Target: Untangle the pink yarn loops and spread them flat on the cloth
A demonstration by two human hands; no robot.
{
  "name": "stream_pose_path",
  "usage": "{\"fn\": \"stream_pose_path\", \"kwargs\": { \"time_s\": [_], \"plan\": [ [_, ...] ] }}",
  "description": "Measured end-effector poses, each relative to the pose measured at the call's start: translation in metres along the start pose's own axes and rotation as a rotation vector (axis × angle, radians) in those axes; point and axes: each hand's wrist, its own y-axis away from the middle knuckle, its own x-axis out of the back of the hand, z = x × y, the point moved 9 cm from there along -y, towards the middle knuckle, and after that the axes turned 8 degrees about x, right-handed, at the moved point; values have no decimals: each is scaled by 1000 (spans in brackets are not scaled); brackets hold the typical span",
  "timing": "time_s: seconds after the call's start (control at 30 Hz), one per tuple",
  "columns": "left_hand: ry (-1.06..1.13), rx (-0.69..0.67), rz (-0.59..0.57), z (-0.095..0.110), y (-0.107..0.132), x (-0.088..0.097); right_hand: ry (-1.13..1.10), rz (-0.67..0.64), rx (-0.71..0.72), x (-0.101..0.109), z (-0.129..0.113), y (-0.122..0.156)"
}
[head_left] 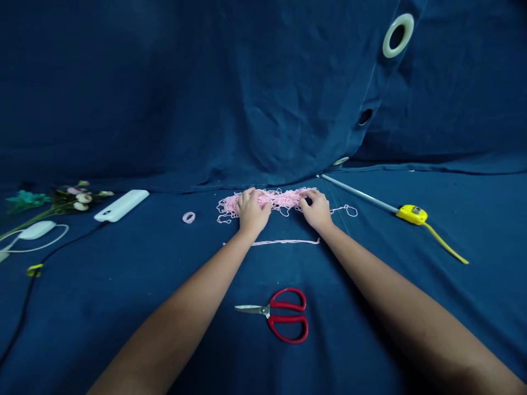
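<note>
A tangled bundle of pink yarn point(282, 198) lies stretched sideways near the back of the blue cloth. My left hand point(252, 211) is closed on its left part, with the thumb toward the middle. At the right end, my right hand point(317, 209) curls its fingers and thumb around the strands. A loose yarn loop point(351, 210) trails out beyond that hand. Closer to me, several straight pink strands point(286, 241) lie side by side. Scissors with red handles point(308, 318) rest below them, blades pointing left and slightly apart.
Left of the yarn is a small roll of tape point(189, 218). Farther left lie a white power bank point(122, 206) with a black cable point(61, 241), artificial flowers point(80, 198) and a white charger-like piece point(38, 230). A yellow tape measure point(411, 214) and grey rod point(358, 193) are at right; a blue curtain point(247, 99) hangs behind.
</note>
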Motion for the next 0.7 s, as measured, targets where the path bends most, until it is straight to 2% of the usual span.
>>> {"fn": "stream_pose_path", "kwargs": {
  "time_s": [0.07, 0.17, 0.3, 0.33, 0.4, 0.47, 0.53, 0.6, 0.7],
  "plan": [
    [7, -16, -12, 4, 1, 2, 38, 3, -10, 2, -3, 1],
    [1, -167, -55, 24, 8, 4, 66, 68, -28, 12, -8, 4],
    [-17, -339, -149, 46, 20, -2, 91, 129, 72, 21, -24, 5],
    [-19, -353, -164, 46, 21, -5, 91, 97, 119, 18, -30, 5],
    [-27, -322, -166, 41, 19, -9, 93, -49, 209, 4, -39, 6],
    [-38, -224, -133, 29, 13, -10, 104, -230, 269, -14, -43, 9],
    [-37, -142, -92, 20, 8, -8, 119, -328, 294, -24, -44, 11],
    [-21, -147, -72, 20, 8, -4, 115, -311, 291, -22, -43, 10],
    [11, -306, -136, 37, 15, -5, 55, -225, 307, -11, -48, 8]
  ]
}}
